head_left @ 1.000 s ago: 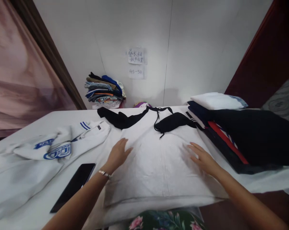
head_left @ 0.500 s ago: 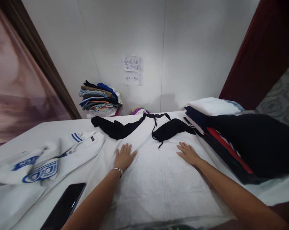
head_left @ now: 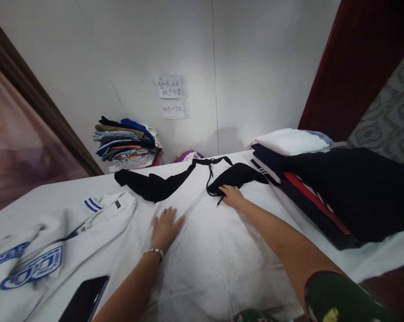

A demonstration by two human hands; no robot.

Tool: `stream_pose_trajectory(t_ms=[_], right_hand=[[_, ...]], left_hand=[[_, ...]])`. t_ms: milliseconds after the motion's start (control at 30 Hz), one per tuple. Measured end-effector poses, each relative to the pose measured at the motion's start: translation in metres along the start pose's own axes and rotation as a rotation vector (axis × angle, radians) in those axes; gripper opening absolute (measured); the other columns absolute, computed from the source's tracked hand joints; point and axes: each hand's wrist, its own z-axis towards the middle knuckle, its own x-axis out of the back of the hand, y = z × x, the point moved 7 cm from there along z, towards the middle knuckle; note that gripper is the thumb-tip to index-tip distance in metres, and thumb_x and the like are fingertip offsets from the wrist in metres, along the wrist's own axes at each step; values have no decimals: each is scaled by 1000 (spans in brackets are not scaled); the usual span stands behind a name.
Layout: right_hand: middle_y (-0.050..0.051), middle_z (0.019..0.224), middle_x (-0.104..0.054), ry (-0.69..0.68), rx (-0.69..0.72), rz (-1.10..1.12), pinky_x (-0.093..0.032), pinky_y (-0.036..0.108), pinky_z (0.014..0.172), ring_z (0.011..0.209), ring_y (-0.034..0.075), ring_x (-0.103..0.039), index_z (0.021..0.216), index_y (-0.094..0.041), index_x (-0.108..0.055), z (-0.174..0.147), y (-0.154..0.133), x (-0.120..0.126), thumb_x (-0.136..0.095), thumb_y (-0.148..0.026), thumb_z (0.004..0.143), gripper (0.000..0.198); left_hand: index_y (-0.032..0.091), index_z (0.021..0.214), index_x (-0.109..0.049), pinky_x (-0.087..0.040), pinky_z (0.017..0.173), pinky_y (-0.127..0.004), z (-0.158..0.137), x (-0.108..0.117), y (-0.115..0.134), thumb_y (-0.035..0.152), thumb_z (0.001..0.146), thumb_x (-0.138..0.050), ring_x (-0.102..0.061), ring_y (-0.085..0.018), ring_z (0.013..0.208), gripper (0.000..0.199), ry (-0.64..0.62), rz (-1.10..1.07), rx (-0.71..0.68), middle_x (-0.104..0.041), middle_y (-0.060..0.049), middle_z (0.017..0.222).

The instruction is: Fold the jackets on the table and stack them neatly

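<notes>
A white sweatshirt [head_left: 202, 250] with black sleeves and a dark drawstring at its neck lies spread in front of me. The left black sleeve [head_left: 148, 184] stretches outward, while the right black sleeve [head_left: 244, 173] is folded in across the chest. My left hand [head_left: 166, 229] rests flat on the sweatshirt's left side, fingers spread. At the lower edge of the folded right sleeve, close to the hanging drawstring end, my right hand [head_left: 232, 196] has its fingers bent onto the black cloth.
On the left lie a white jacket with blue lettering [head_left: 98, 223] and a black phone [head_left: 84, 298]. A stack of folded clothes [head_left: 128, 141] stands at the back left. Folded garments [head_left: 349, 188] are piled along the right. Paper notes [head_left: 173, 87] hang on the wall.
My right hand has moved up and inward from the sweatshirt's right side to the folded black sleeve. My left hand stays flat on the cloth. The camera view has shifted a little to the right.
</notes>
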Motion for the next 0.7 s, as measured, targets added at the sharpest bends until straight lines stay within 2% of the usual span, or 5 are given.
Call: stream_pose_trajectory(t_ms=[200, 333, 533, 633, 700], right_hand=[[12, 104, -75, 437, -155, 497, -50, 43, 100, 109, 26, -65, 109, -14, -70, 14, 27, 62, -48, -41, 91, 39], [10, 107, -75, 688, -75, 837, -52, 40, 100, 113, 22, -66, 117, -14, -65, -8, 41, 131, -43, -53, 93, 50], [3, 113, -74, 814, 109, 1416, -51, 39, 107, 122, 17, -62, 112, -19, -66, -73, 57, 205, -55, -41, 89, 33], [3, 115, -74, 826, 103, 1448, -50, 39, 107, 123, 18, -62, 109, -20, -68, -100, 54, 216, -57, -39, 89, 29], [3, 115, -74, 807, 104, 1398, -49, 40, 108, 124, 19, -62, 108, -20, -68, -114, 43, 212, -58, -41, 89, 30]], left_hand=[[23, 143, -52, -20, 120, -55, 4, -2, -4, 53, 94, -37, -28, -29, 150, 60, 37, -20, -2, -39, -9, 159], [21, 143, -51, -19, 120, -54, 4, -4, -4, 52, 94, -36, -28, -28, 150, 60, 40, 0, 2, -38, -10, 159], [18, 140, -53, -20, 119, -58, 7, 3, -5, 49, 94, -39, -28, -30, 150, 56, 7, -56, 24, -39, -11, 159], [18, 130, -60, -22, 119, -58, 8, 26, 26, 48, 94, -41, -37, -32, 145, 51, 55, -190, 12, -50, -13, 151], [18, 123, -64, -28, 118, -51, 2, 45, 72, 48, 92, -46, -45, -30, 139, 47, 87, -382, -76, -58, -13, 143]])
